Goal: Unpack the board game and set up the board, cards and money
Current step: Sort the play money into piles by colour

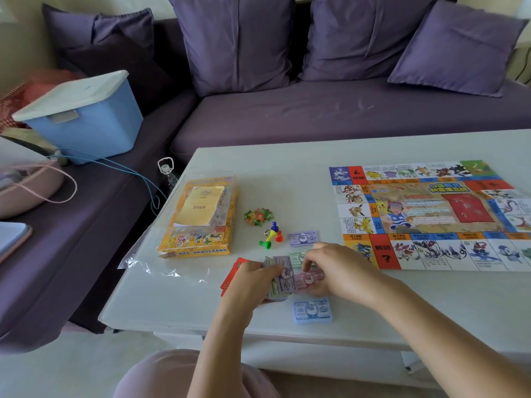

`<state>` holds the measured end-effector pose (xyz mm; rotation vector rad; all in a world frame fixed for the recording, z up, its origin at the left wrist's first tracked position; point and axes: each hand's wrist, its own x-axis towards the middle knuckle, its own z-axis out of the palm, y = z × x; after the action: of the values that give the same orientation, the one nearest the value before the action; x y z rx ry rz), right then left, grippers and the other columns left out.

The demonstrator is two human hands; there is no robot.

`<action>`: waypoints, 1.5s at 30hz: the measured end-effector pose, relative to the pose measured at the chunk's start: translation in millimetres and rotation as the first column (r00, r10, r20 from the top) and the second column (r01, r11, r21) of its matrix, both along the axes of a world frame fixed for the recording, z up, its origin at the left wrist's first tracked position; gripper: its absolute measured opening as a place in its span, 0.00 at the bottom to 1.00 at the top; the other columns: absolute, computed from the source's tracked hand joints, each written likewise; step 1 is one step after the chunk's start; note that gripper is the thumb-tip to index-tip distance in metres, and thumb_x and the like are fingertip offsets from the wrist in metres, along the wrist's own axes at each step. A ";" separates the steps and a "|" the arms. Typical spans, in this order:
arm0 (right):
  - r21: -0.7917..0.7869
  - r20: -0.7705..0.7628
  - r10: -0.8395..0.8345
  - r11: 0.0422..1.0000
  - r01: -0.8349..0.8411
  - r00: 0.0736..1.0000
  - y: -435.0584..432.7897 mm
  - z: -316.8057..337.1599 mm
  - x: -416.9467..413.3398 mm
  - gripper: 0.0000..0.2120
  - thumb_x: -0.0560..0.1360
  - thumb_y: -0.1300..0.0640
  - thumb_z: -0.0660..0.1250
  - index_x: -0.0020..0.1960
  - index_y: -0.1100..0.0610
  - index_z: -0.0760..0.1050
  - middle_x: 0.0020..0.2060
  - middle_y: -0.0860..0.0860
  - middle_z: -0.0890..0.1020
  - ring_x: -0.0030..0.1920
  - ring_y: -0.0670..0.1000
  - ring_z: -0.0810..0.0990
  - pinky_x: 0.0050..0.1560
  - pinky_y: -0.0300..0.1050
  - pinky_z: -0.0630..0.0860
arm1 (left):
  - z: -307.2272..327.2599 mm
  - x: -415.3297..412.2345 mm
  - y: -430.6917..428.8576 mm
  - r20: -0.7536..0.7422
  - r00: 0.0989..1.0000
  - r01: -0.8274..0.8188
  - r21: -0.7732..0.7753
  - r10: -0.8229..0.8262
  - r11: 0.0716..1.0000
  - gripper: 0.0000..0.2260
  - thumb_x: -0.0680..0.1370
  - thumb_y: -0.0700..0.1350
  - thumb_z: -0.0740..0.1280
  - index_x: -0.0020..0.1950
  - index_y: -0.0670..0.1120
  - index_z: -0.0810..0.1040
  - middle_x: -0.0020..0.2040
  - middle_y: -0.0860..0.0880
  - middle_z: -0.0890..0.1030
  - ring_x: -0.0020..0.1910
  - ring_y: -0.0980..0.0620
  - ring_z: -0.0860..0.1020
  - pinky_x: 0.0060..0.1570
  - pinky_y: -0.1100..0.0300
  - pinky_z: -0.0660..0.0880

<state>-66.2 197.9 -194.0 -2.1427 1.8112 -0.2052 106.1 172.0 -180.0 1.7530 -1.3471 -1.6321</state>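
Note:
The colourful game board (431, 214) lies unfolded on the right of the white table (301, 165). My left hand (253, 280) grips a mixed stack of play money (283, 278) near the front edge. My right hand (336, 268) pinches a pink note (309, 280) from that stack. A blue 500 pile (312, 310) lies just in front of my hands, and a purple 5000 pile (303, 238) just behind them. Red cards (232, 272) stick out from under my left hand. Coloured pawns and a die (271, 235) stand beside a heap of small tokens (258, 216).
The yellow game box (198, 222) with a yellow instruction sheet on top sits on a clear plastic bag (143, 262) at the table's left edge. Behind the table is a purple sofa (330, 116) holding a blue lidded bin (86, 116); a bottle (166, 168) stands at the table corner.

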 end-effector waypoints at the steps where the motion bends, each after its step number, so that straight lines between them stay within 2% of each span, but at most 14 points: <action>1: 0.001 0.006 0.004 1.000 -0.004 1.000 -0.1 -0.1 0.2 0.14 0.72 0.54 0.72 0.57 0.50 0.76 0.53 0.45 0.75 0.53 0.47 0.76 0.45 0.41 0.69 | 0.6 0.1 0.3 -0.001 1.000 0.001 0.002 -0.001 1.000 0.07 0.77 0.44 0.68 0.42 0.42 0.78 0.42 0.42 0.84 0.35 0.50 0.83 0.27 0.65 0.74; 5: 0.024 0.056 -0.011 1.000 0.010 0.998 1.2 1.7 -0.9 0.16 0.70 0.50 0.74 0.56 0.49 0.76 0.50 0.45 0.76 0.49 0.46 0.76 0.46 0.40 0.70 | 5.0 0.4 2.6 -0.007 1.000 -0.024 -0.016 0.024 1.000 0.07 0.78 0.44 0.67 0.41 0.43 0.77 0.39 0.44 0.83 0.32 0.52 0.80 0.23 0.68 0.70; 8: 0.027 0.333 -0.119 0.993 0.117 0.935 7.3 9.3 -2.8 0.14 0.70 0.47 0.74 0.54 0.47 0.78 0.40 0.44 0.78 0.33 0.38 0.74 0.35 0.33 0.69 | 7.7 2.1 4.4 -0.027 0.998 -0.055 -0.085 0.053 0.995 0.07 0.78 0.44 0.66 0.42 0.44 0.78 0.36 0.46 0.82 0.31 0.53 0.79 0.20 0.69 0.68; 10: 0.024 0.527 -0.194 0.977 0.214 0.827 11.0 14.8 -1.0 0.12 0.70 0.45 0.73 0.51 0.48 0.80 0.37 0.44 0.79 0.28 0.38 0.73 0.33 0.30 0.68 | 9.7 1.8 5.3 -0.129 0.989 -0.078 -0.106 0.064 0.991 0.05 0.79 0.44 0.66 0.45 0.44 0.79 0.38 0.46 0.82 0.33 0.51 0.80 0.19 0.70 0.67; 14: 0.182 0.768 -0.324 0.937 0.297 0.553 14.8 14.8 6.6 0.10 0.69 0.47 0.73 0.46 0.50 0.82 0.38 0.47 0.85 0.35 0.42 0.80 0.35 0.32 0.74 | 6.2 -3.4 5.0 -0.349 0.933 -0.136 -0.126 0.085 0.983 0.06 0.76 0.43 0.68 0.48 0.41 0.80 0.37 0.45 0.84 0.35 0.50 0.82 0.27 0.67 0.74; 18: 0.305 0.863 -0.406 0.893 0.330 0.302 13.2 8.8 13.4 0.05 0.69 0.58 0.74 0.43 0.59 0.82 0.35 0.54 0.85 0.35 0.47 0.82 0.37 0.34 0.77 | 1.0 -12.0 5.0 -0.502 0.858 -0.192 -0.115 0.110 0.975 0.08 0.75 0.44 0.68 0.49 0.41 0.81 0.41 0.44 0.85 0.39 0.52 0.83 0.37 0.60 0.79; 22: 0.319 0.906 -0.396 0.871 0.373 0.150 -0.9 11.5 0.1 0.02 0.72 0.64 0.70 0.44 0.60 0.81 0.35 0.53 0.84 0.36 0.47 0.82 0.38 0.35 0.79 | 1.9 -13.3 -2.7 -0.557 0.802 -0.301 -0.064 0.216 0.952 0.06 0.76 0.42 0.67 0.46 0.40 0.80 0.38 0.45 0.84 0.38 0.49 0.83 0.35 0.61 0.79; 24: 0.260 0.895 -0.380 0.869 0.421 0.232 -12.6 12.9 -12.5 0.04 0.75 0.64 0.68 0.43 0.58 0.80 0.34 0.52 0.83 0.35 0.47 0.81 0.38 0.34 0.79 | -0.7 -10.3 -10.8 -0.540 0.790 -0.366 -0.039 0.288 0.930 0.05 0.77 0.40 0.67 0.47 0.39 0.79 0.41 0.42 0.84 0.41 0.45 0.84 0.33 0.61 0.79; 26: 0.183 0.831 -0.378 0.879 0.440 0.409 -25.5 12.8 -26.1 0.06 0.76 0.61 0.68 0.41 0.55 0.80 0.34 0.51 0.82 0.35 0.47 0.79 0.37 0.34 0.77 | -2.8 -10.4 -17.5 -0.524 0.788 -0.384 -0.009 0.323 0.923 0.03 0.78 0.39 0.66 0.47 0.40 0.78 0.46 0.39 0.83 0.46 0.41 0.83 0.34 0.59 0.80; 28: 0.140 0.692 -0.392 0.896 0.421 0.606 -37.6 13.7 -38.8 0.06 0.76 0.56 0.69 0.40 0.54 0.81 0.32 0.49 0.82 0.34 0.45 0.78 0.35 0.31 0.73 | -4.4 -14.2 -22.0 -0.508 0.789 -0.390 0.018 0.345 0.921 0.03 0.78 0.39 0.66 0.45 0.41 0.77 0.46 0.39 0.82 0.49 0.39 0.81 0.40 0.55 0.81; 30: 0.134 0.555 -0.399 0.909 0.395 0.730 -47.9 17.1 -48.7 0.07 0.73 0.52 0.72 0.40 0.55 0.81 0.31 0.48 0.81 0.31 0.42 0.77 0.31 0.31 0.70 | -6.4 -18.3 -26.0 -0.488 0.791 -0.402 0.041 0.370 0.915 0.04 0.78 0.38 0.66 0.43 0.41 0.76 0.44 0.40 0.81 0.50 0.39 0.80 0.48 0.49 0.79; 32: 0.172 0.497 -0.390 0.920 0.353 0.775 -55.8 20.7 -54.5 0.08 0.71 0.51 0.74 0.39 0.55 0.81 0.30 0.46 0.80 0.29 0.42 0.75 0.30 0.32 0.69 | -10.1 -21.3 -29.8 -0.460 0.801 -0.398 0.066 0.382 0.915 0.04 0.78 0.39 0.66 0.44 0.41 0.75 0.44 0.40 0.81 0.49 0.39 0.80 0.50 0.47 0.79; 41: 0.326 0.298 -0.325 0.918 0.224 0.898 -80.9 28.4 -53.8 0.08 0.68 0.48 0.76 0.37 0.52 0.81 0.37 0.48 0.82 0.36 0.44 0.75 0.37 0.37 0.70 | -18.0 -21.2 -37.7 -0.447 0.799 -0.377 0.151 0.403 0.914 0.07 0.78 0.39 0.66 0.52 0.36 0.73 0.50 0.34 0.79 0.48 0.37 0.81 0.34 0.53 0.82; 45: 0.327 0.243 -0.283 0.924 0.197 0.928 -87.8 25.3 -51.7 0.08 0.69 0.48 0.75 0.39 0.52 0.81 0.37 0.47 0.82 0.38 0.44 0.76 0.37 0.38 0.70 | -19.7 -20.9 -40.8 -0.454 0.791 -0.362 0.191 0.410 0.912 0.11 0.78 0.39 0.65 0.56 0.33 0.72 0.51 0.33 0.79 0.49 0.36 0.81 0.39 0.51 0.81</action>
<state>-117.9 110.1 -168.7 -1.5913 1.8002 -0.2661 85.2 131.2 -199.7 1.4021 -0.6345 -1.7498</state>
